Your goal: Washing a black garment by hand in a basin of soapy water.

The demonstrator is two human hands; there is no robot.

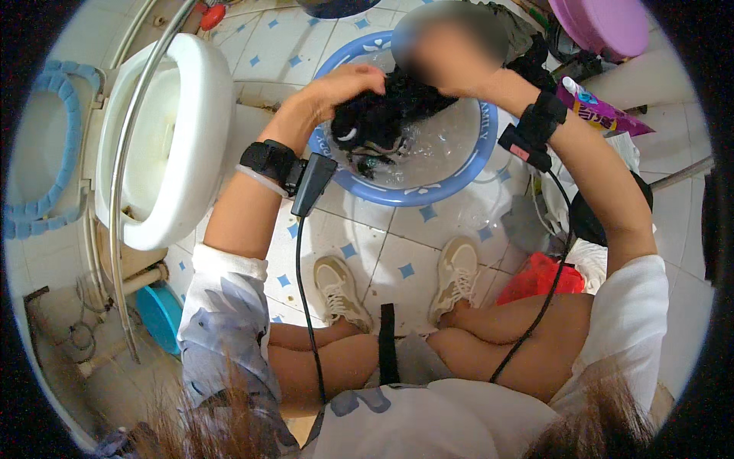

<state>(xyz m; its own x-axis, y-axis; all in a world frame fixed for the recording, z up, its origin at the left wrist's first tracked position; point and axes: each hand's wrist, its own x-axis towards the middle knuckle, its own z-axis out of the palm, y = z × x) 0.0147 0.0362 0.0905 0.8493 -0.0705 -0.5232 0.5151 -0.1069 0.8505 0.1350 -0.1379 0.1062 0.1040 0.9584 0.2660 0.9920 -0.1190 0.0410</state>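
A wet black garment (367,115) hangs over and into a round basin of water, whose rim (405,196) is blue with white print. My left hand (353,83) is closed, its curled fingers gripping the garment above the basin's left side. At the far right side of the basin is my right hand (451,65), against the same dark cloth. A blurred patch covers its fingers, so their hold cannot be made out. Part of the garment dips into the water, which shows ripples and splashes.
On the left stands a white toilet (210,138) behind a metal rail (116,164). A purple packet (604,111), a pink basin (604,23) and a red plastic bag (539,277) lie to the right. My shoes (457,279) rest on white tiles near the basin.
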